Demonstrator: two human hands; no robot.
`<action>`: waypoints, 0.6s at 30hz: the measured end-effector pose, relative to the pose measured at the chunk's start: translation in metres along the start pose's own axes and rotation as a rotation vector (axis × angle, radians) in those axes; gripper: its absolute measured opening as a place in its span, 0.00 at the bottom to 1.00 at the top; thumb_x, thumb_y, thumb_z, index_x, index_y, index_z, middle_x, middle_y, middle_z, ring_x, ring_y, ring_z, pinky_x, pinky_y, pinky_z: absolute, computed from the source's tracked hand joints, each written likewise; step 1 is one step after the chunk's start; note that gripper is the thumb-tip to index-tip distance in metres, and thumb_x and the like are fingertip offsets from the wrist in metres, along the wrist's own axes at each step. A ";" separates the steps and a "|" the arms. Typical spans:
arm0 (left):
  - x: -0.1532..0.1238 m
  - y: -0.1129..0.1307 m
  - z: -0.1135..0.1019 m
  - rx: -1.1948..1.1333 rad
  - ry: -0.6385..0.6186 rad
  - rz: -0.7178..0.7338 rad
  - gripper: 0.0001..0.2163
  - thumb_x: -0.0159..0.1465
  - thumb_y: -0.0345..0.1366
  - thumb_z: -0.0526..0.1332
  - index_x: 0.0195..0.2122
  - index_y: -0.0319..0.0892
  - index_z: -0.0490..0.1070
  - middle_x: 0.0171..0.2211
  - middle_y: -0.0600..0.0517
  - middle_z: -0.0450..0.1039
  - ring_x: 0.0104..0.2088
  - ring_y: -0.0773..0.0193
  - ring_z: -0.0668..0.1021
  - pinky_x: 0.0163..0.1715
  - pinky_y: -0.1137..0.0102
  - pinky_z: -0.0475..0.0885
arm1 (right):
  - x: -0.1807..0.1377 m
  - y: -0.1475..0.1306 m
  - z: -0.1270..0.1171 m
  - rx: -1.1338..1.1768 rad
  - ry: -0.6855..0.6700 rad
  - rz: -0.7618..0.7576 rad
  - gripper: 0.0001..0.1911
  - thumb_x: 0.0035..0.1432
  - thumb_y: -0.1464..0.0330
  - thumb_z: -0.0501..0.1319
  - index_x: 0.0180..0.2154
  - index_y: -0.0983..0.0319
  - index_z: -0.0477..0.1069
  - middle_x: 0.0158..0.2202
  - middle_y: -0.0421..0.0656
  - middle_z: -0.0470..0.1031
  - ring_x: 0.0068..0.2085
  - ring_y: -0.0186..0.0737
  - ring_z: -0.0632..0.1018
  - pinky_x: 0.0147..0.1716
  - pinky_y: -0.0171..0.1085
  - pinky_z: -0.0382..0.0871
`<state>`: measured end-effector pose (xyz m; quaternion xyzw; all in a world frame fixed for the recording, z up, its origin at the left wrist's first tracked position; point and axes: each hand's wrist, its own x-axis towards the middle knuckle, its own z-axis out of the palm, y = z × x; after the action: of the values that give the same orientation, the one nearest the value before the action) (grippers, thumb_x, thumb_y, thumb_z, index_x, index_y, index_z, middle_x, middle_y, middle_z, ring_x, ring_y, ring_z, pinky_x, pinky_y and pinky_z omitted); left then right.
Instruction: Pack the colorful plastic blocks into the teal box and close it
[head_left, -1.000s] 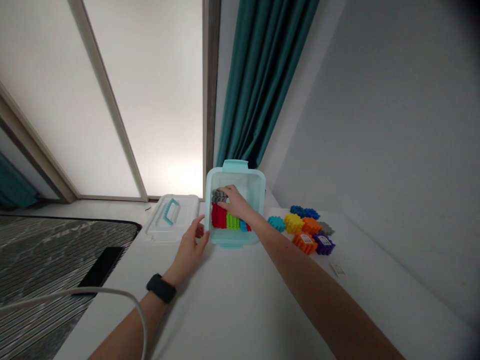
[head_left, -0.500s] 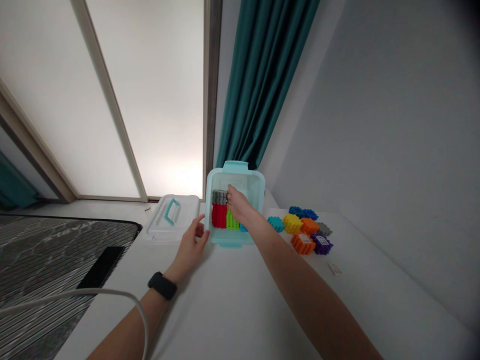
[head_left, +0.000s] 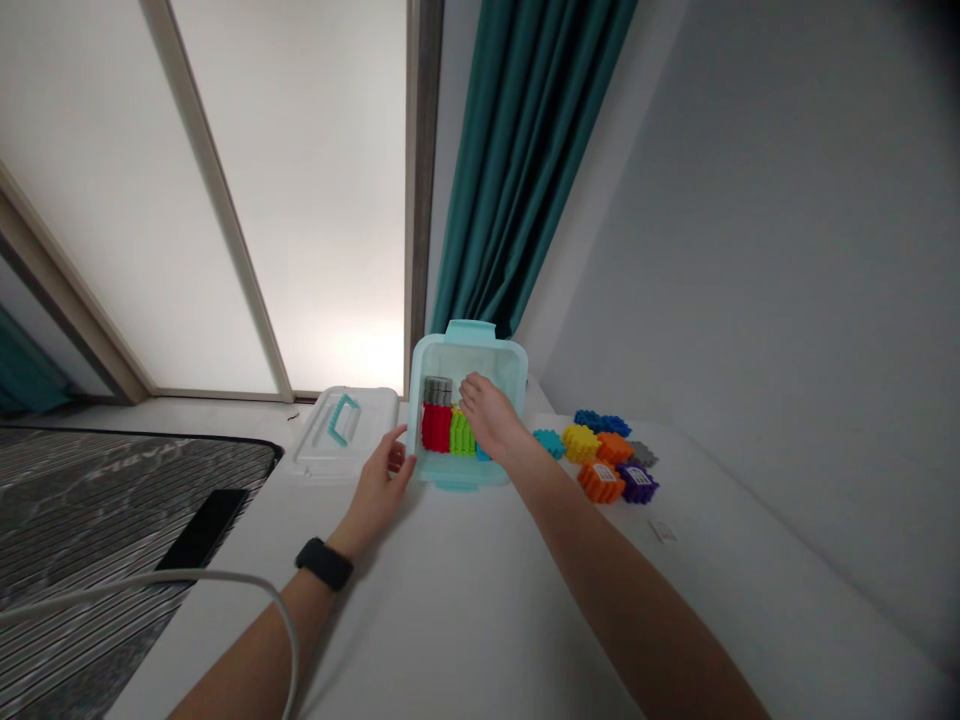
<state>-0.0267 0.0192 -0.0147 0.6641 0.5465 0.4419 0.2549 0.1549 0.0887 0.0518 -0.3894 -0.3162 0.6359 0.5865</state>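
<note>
A light-teal storage box (head_left: 517,362), with its top off, stands on the white table. Its left side holds gray notched blocks (head_left: 438,390), with red ones (head_left: 436,428) in front and bright green ones (head_left: 463,432) beside the red. A bit of blue block (head_left: 483,453) peeks out under my right wrist. My left hand (head_left: 383,472) is curled around the box's near left corner, touching its outer wall. Inside the box, my right hand (head_left: 487,415) hovers over the blocks with its fingers stretched out; nothing shows in it, though the palm side is partly hidden.
Left of the box lies its clear lid (head_left: 360,425) with a teal handle. To the right are several loose notched blocks, among them yellow (head_left: 580,443), orange (head_left: 600,482) and purple (head_left: 638,484), plus a small white card (head_left: 664,531). A white cable (head_left: 247,577) crosses my left forearm.
My right hand has shifted slightly right and down from the gray blocks, so more of them shows. My left hand stays at the box corner.
</note>
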 end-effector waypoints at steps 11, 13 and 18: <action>-0.001 -0.001 0.000 0.020 0.012 0.043 0.23 0.65 0.37 0.59 0.61 0.44 0.61 0.39 0.52 0.69 0.33 0.66 0.75 0.33 0.68 0.74 | -0.075 0.040 -0.072 0.243 -0.203 -0.069 0.21 0.56 0.61 0.62 0.52 0.53 0.70 0.63 0.45 0.70 0.66 0.44 0.67 0.67 0.51 0.55; -0.001 0.002 -0.004 0.045 0.070 0.095 0.22 0.65 0.37 0.59 0.60 0.44 0.61 0.42 0.49 0.68 0.35 0.65 0.75 0.33 0.68 0.75 | -0.087 0.044 -0.082 0.251 -0.227 -0.063 0.21 0.57 0.60 0.62 0.53 0.53 0.70 0.62 0.46 0.70 0.65 0.45 0.67 0.67 0.52 0.54; 0.001 0.021 -0.014 0.192 0.244 0.382 0.16 0.66 0.35 0.58 0.56 0.42 0.66 0.46 0.46 0.67 0.42 0.60 0.75 0.39 0.64 0.76 | -0.111 0.044 -0.104 0.251 -0.222 -0.043 0.24 0.60 0.58 0.62 0.57 0.51 0.67 0.62 0.46 0.72 0.63 0.47 0.71 0.65 0.55 0.55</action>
<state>-0.0285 0.0122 0.0096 0.7184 0.4773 0.5049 0.0347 0.2243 -0.0320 -0.0234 -0.2337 -0.3053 0.6969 0.6054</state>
